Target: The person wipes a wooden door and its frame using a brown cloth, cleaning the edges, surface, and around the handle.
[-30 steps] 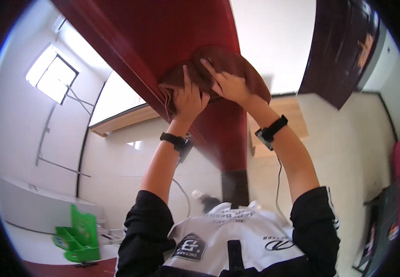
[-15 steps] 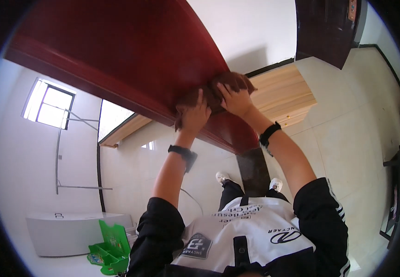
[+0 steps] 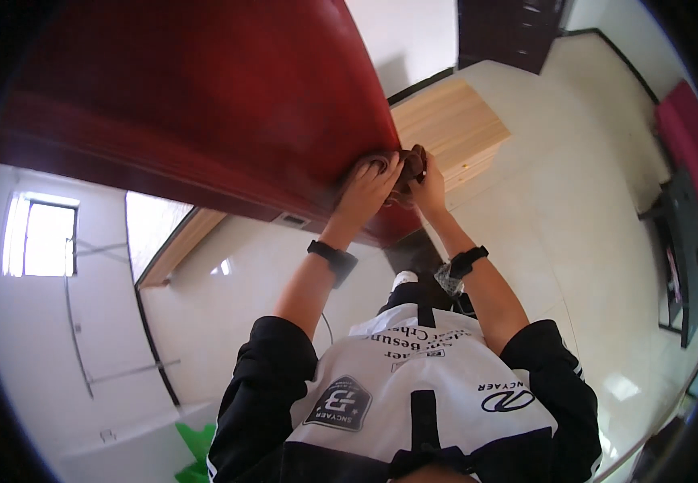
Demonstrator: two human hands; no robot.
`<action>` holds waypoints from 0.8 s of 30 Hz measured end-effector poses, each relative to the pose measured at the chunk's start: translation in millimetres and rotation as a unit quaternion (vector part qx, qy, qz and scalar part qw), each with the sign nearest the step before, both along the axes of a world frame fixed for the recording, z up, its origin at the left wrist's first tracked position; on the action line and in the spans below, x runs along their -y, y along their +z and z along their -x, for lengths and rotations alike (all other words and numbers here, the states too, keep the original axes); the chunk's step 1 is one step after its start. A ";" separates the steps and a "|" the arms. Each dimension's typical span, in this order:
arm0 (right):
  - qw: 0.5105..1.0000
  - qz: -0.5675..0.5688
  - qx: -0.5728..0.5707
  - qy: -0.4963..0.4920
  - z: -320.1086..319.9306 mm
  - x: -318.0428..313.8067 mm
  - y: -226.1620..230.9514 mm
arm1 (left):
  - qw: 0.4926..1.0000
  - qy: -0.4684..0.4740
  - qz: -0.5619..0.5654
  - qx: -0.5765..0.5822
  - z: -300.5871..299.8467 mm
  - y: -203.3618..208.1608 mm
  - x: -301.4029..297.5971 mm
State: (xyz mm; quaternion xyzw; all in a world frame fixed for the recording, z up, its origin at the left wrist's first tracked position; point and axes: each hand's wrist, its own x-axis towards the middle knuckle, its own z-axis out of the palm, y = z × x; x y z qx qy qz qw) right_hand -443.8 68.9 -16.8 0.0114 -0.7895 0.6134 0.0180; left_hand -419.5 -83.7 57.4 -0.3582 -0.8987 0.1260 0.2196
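Note:
A brown cloth (image 3: 411,166) is bunched up at the right edge of a glossy dark red door (image 3: 228,105). My left hand (image 3: 367,191) presses on the cloth's left part against the door face, its fingers bent over the folds. Gripping the other side of the cloth is my right hand (image 3: 429,191), around the door's edge, with its thumb and fingers closed on it. The two hands nearly meet. A metal latch plate (image 3: 291,220) shows on the door's lower left edge. Black bands circle both wrists.
A light wooden cabinet (image 3: 453,121) stands behind the door. A dark door (image 3: 510,32) is at the far wall. At right are a black stand (image 3: 683,249) and a magenta item (image 3: 691,133). Lower left, a green object (image 3: 196,451) sits by a white box-like piece.
The cloth, earlier spread under both flattened hands, is now bunched between them. My right hand has come round to the door's edge, closer to the left. The view has shifted.

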 end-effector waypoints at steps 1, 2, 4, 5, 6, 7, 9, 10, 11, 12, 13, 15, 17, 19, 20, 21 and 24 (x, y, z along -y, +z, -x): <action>0.996 0.005 -0.078 -0.053 -3.9 -4.0 -7.4 | 0.998 0.019 -0.050 0.019 3.1 -5.4 -7.2; 0.994 -0.009 -0.083 -0.073 -10.8 -8.4 -11.0 | 0.993 0.036 -0.103 0.041 6.0 -12.2 -16.4; 0.980 0.170 0.014 -0.106 -30.5 -17.5 -19.1 | 0.985 0.017 -0.160 0.054 3.7 -21.5 -23.5; 0.990 0.121 -0.007 -0.076 -39.6 -30.4 -28.6 | 0.980 0.044 -0.185 0.065 -0.3 -24.9 -28.3; 0.996 0.072 -0.025 -0.041 -48.0 -41.4 -37.0 | 0.972 0.074 -0.209 0.075 -4.2 -26.6 -32.2; 0.998 0.040 -0.016 -0.051 -59.6 -49.6 -44.0 | 0.971 0.046 -0.223 0.077 -9.1 -26.6 -38.4; 0.996 0.001 -0.001 -0.086 -73.9 -63.3 -46.4 | 0.952 0.101 -0.273 0.095 -19.5 -27.3 -47.5; 0.996 -0.010 0.029 -0.087 -83.0 -67.2 -42.5 | 0.951 0.082 -0.280 0.106 -19.9 -30.6 -48.7; 0.994 -0.018 0.060 -0.088 -91.9 -70.0 -40.6 | 0.945 0.054 -0.297 0.128 -18.7 -37.6 -49.6; 0.992 -0.025 0.065 -0.109 -101.4 -71.7 -38.8 | 0.937 0.028 -0.314 0.151 -18.5 -44.2 -50.7; 0.988 -0.035 0.085 -0.120 -111.3 -74.5 -35.8 | 0.927 -0.002 -0.329 0.180 -19.2 -42.1 -53.8; 0.981 -0.103 0.068 -0.147 -133.2 -81.2 -33.7 | 0.920 -0.047 -0.333 0.202 -20.7 -37.9 -59.4; 0.971 -0.141 0.050 -0.189 -147.9 -88.2 -32.5 | 0.916 -0.095 -0.332 0.203 -22.3 -34.7 -66.9; 0.957 -0.172 0.031 -0.230 -158.6 -95.8 -22.4 | 0.915 -0.151 -0.315 0.203 -28.8 -25.5 -72.7; 0.940 -0.211 0.083 -0.254 -161.8 -98.8 -9.1 | 0.915 -0.168 -0.305 0.203 -30.2 -21.1 -74.7; 0.919 -0.248 0.136 -0.275 -165.7 -102.1 0.9 | 0.900 -0.240 -0.289 0.221 -31.6 -16.3 -78.1; 0.885 -0.280 0.134 -0.348 -187.9 -123.7 7.3 | 0.868 -0.355 -0.263 0.227 -41.7 6.9 -94.4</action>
